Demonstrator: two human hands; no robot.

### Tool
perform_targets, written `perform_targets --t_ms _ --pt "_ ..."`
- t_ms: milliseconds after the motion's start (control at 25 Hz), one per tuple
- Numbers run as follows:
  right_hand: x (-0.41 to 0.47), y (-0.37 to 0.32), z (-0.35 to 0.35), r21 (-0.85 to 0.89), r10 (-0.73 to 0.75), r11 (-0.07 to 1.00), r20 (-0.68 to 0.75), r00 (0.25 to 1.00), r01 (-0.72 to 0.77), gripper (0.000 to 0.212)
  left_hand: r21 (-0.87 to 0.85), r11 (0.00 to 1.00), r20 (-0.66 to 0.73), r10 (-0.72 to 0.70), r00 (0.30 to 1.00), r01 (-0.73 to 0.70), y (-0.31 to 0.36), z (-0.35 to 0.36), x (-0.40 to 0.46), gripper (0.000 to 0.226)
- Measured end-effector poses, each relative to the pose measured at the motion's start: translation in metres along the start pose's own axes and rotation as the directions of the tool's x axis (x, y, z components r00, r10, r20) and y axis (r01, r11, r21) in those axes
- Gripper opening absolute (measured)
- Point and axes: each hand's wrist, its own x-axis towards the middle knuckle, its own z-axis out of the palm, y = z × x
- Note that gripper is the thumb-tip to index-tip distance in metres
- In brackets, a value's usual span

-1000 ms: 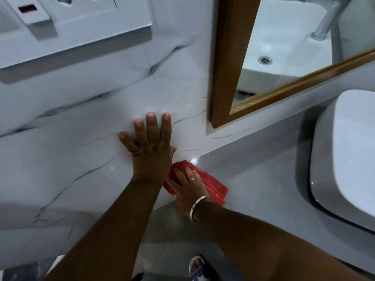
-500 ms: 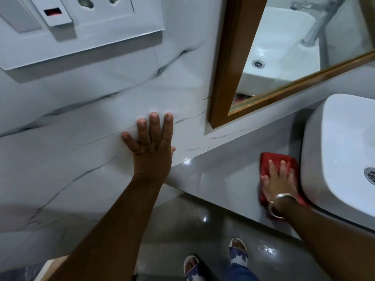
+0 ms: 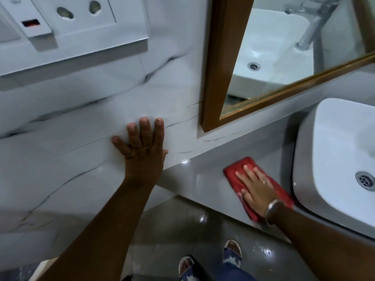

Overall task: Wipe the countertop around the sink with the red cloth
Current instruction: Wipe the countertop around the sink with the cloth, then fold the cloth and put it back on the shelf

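The right hand [image 3: 256, 188] presses flat, fingers spread, on the red cloth [image 3: 239, 169] near the surface's [image 3: 213, 179] front edge, beside the sink [image 3: 332, 159]; the left hand [image 3: 143, 151] lies open against the wall [image 3: 81, 128], holding nothing.

A single head-worn wide-angle view is directed steeply downward, close over the countertop [image 3: 205, 179], sink [image 3: 328, 159] and floor [image 3: 172, 230].

white marble-veined wall tiles [image 3: 85, 110], a wood-framed mirror [image 3: 223, 63], glossy grey floor [image 3: 174, 226], perhaps wet.
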Motion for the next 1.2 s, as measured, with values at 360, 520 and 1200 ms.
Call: perform_targets --t_ms 360,520,1200 --pt "-0.008 -0.030 -0.008 -0.059 -0.475 0.871 0.156 0.866 0.488 0.082 -0.005 1.000 0.036 -0.008 0.999 0.009 0.002 -0.012 0.003 0.133" --pt "-0.024 -0.030 -0.026 -0.139 -0.389 0.900 0.167 0.906 0.413 0.071 0.016 0.999 0.118 -0.040 0.992 0.038 0.008 -0.026 -0.001 0.112" --pt "-0.057 -0.023 -0.034 -0.009 0.151 0.989 0.132 0.980 -0.151 0.029 -0.636 0.531 0.367 0.846 0.386 -0.560 0.143 0.013 -0.051 0.019"
